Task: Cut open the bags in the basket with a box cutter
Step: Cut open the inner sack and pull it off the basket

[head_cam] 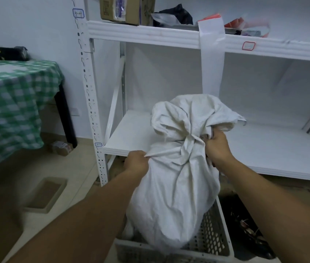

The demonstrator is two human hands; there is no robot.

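A large white woven sack, tied off at its neck, stands upright in a white perforated plastic basket on the floor. My left hand pinches a fold of the sack's fabric on its left side, just below the knot. My right hand grips the sack at the knot on the right side; a thin dark item pokes out above its fingers, too hidden to identify. The sack's loose top flares above the knot. No box cutter is clearly visible.
A white metal shelving unit stands right behind the sack, its low shelf bare, with boxes and bags on the upper level. A table with a green checked cloth is at left. A flat cardboard tray lies on the floor.
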